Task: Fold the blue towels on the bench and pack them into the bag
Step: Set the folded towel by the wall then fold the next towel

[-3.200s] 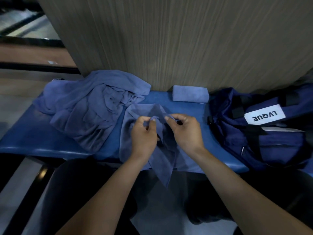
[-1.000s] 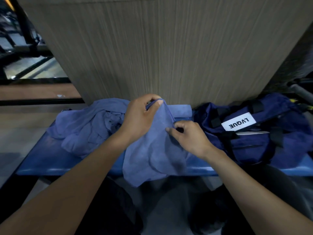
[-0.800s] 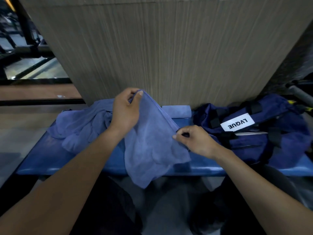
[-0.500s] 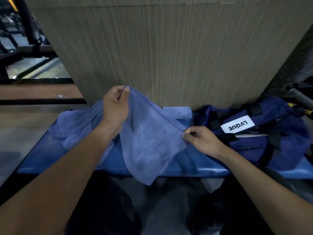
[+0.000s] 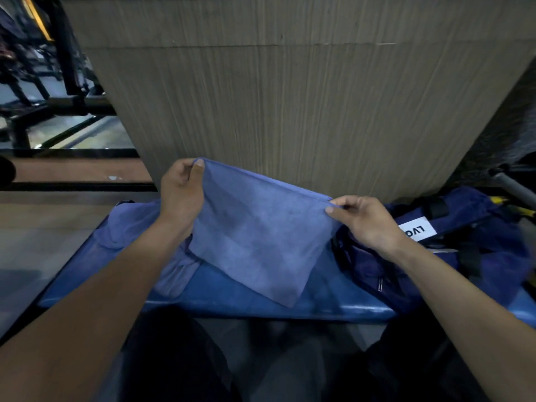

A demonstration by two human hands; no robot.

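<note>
I hold a small blue towel [image 5: 258, 236] stretched out above the blue bench [image 5: 261, 300]. My left hand [image 5: 181, 192] pinches its upper left corner, raised highest. My right hand [image 5: 365, 221] pinches the upper right corner, lower and close to the bag. The towel hangs flat between them, its bottom corner drooping over the bench's front edge. A heap of unfolded blue towels [image 5: 139, 227] lies on the bench behind my left forearm. The dark blue bag [image 5: 464, 256] with a white label sits at the right end. The folded towel by the wall is hidden behind the held one.
A wood-grain wall panel [image 5: 290, 97] rises directly behind the bench. Black metal frames [image 5: 58, 82] stand at the far left on a brown floor. A grey tube [image 5: 513, 187] pokes in at the right, beyond the bag. My dark-clad knees are under the bench's front edge.
My hands have drawn apart, spreading the towel from a bunched fold into a flat sheet. The left hand rose toward the wall; the right hand moved right, toward the bag.
</note>
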